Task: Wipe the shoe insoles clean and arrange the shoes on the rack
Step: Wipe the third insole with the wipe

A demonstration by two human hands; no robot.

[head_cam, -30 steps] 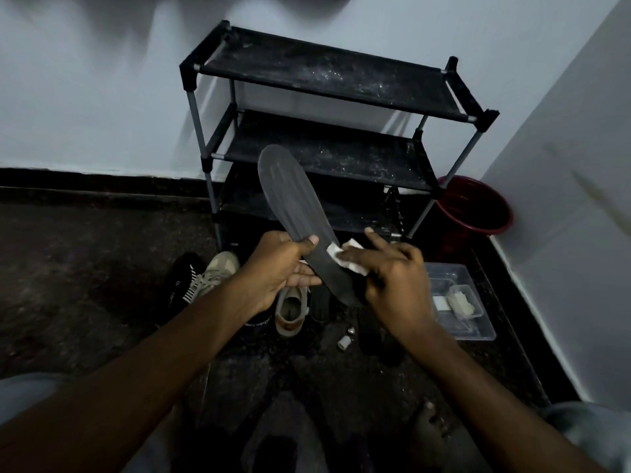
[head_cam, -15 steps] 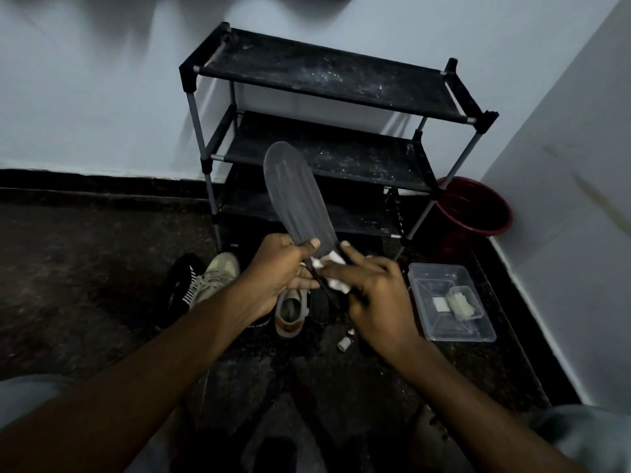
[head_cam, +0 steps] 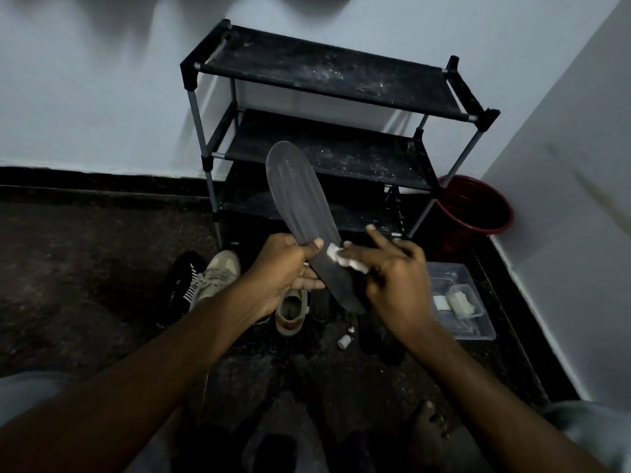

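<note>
Left hand [head_cam: 283, 271] grips insole [head_cam: 300, 199] near its middle, thumb on top, fingers under. Right hand [head_cam: 392, 278] pinches a white wipe [head_cam: 336, 256] and presses it on the insole just beside the left thumb; index finger sticks out straight. Insole dark grey, held in the air in front of the rack [head_cam: 327, 76], toe end tilted up and away. Rack black, three dusty shelves, against the wall. On the floor below the hands: beige sneaker [head_cam: 218, 278], second beige shoe [head_cam: 290, 308] with its opening up, black striped shoe [head_cam: 181, 285] at left. Small white cap [head_cam: 344, 341] near them. Clear tray [head_cam: 478, 331] at right, pale pieces inside. Red bucket [head_cam: 478, 206] in the corner beside the rack.
</note>
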